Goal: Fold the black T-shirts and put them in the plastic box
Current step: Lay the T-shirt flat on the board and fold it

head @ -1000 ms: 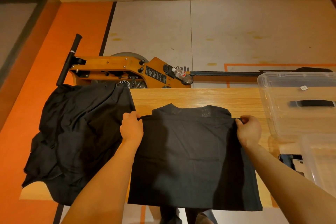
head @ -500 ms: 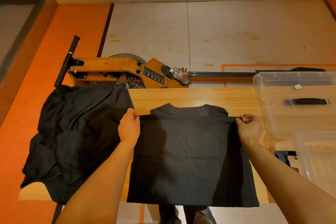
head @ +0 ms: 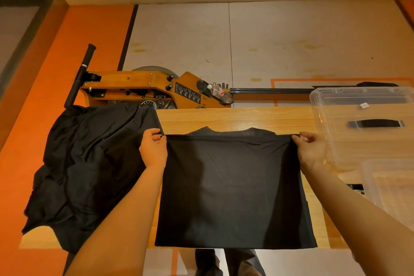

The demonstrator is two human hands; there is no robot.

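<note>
- Both grips pinch the folded-over edge of the black T-shirt (head: 233, 190): the left hand (head: 154, 150) holds its far left corner between thumb and curled fingers, the right hand (head: 311, 151) holds its far right corner the same way.
- That T-shirt lies flat on the counter (head: 235, 119), stretched between the two hands, its collar showing just past the held edge at 12 o'clock and its near edge hanging at the counter's front rim.
- A heap of black shirts (head: 89, 168) lies crumpled at 9 o'clock of the left hand, touching that hand's side and spilling over the counter's left end.
- At 3 o'clock of the right hand, just beside it, stands the clear plastic box (head: 367, 125) with a dark handle (head: 376, 123) seen through it and a small white sticker (head: 364, 105).
- A second clear plastic piece (head: 389, 192) sits nearer the person, at 4 o'clock of the right hand; whether it is a lid or another box cannot be told.
- Beyond the counter at 12 o'clock, on the floor, lies a wooden machine (head: 143, 89) with a black handlebar (head: 80, 75), a long black rail (head: 268, 91) and a water bottle (head: 218, 92) in its holder.
- Nothing lies between the held T-shirt and the box except bare counter.
</note>
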